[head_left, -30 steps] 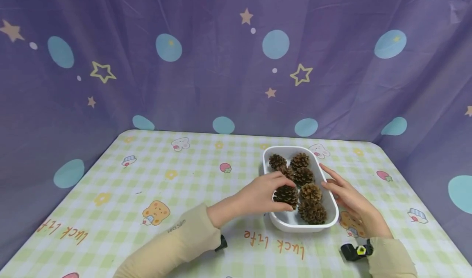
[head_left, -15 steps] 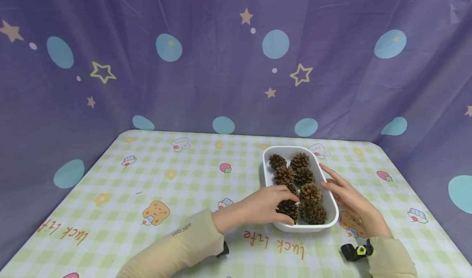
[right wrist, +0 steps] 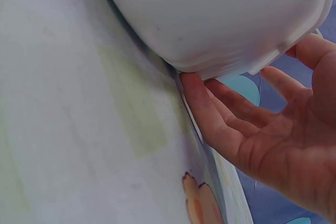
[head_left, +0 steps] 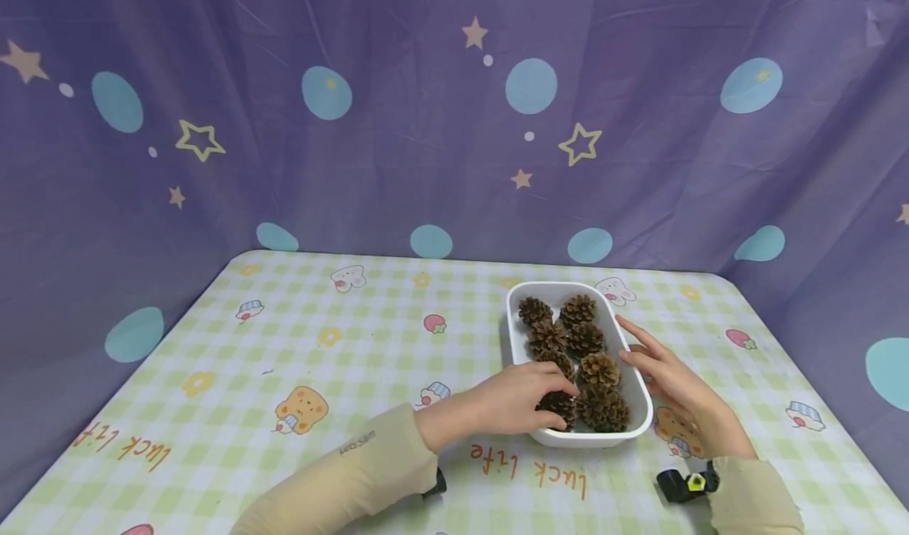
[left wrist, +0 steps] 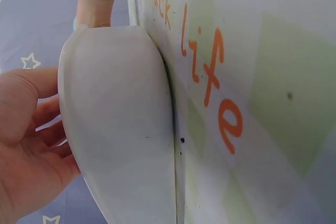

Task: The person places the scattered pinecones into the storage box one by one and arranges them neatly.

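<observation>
A white rectangular tray (head_left: 582, 440) stands on the table's right half and holds several brown pine cones in two rows. My left hand (head_left: 517, 399) reaches over the tray's left side, its thumb and fingers around the nearest pine cone (head_left: 559, 411) of the left row. In the left wrist view that pine cone is hidden behind the tray wall (left wrist: 118, 119). On the opposite side, my right hand (head_left: 675, 385) touches the tray's outer wall with slightly bent, spread fingers. The right wrist view shows those fingertips (right wrist: 193, 80) against the tray's underside edge and rim.
A green-and-white checked cloth (head_left: 383, 314) with cartoon prints covers the table. Behind it hangs a purple curtain (head_left: 412, 125) with stars and blue ovals. A black wrist camera (head_left: 685, 484) sits at my right wrist.
My left hand has moved toward the tray's near end with the pine cone, which now sits in the near left corner. Another left-row cone behind it came into view. My right hand stays put.
</observation>
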Tool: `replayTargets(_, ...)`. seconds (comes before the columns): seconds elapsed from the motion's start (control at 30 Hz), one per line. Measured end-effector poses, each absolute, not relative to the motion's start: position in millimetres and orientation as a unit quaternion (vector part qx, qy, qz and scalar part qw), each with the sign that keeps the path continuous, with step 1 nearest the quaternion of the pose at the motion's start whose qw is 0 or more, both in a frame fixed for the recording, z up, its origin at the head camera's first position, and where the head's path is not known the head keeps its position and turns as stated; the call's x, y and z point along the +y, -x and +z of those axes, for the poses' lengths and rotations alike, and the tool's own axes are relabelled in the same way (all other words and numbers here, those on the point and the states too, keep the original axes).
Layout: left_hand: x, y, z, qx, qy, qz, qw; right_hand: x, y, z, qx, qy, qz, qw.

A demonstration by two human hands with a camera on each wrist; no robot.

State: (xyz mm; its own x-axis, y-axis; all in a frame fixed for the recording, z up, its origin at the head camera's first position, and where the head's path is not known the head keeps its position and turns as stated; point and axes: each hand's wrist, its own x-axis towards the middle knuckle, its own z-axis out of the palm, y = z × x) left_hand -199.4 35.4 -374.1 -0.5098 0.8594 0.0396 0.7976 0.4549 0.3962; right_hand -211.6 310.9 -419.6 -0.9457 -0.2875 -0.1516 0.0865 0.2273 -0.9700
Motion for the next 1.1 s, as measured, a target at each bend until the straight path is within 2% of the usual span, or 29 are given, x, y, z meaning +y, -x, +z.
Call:
replayTargets(0.93, 59.4, 195.3, -374.4, 0.893, -0.446, 0.063, 0.009, 309.2, 210.7, -417.4, 0.773, 0.065, -0.613, 0.151)
replayTargets(1.1, 57.3, 195.3, -376.8, 0.892, -0.445, 0.083, 0.016, 310.2, 209.6, -418.9, 0.776, 0.063, -0.61, 0.148)
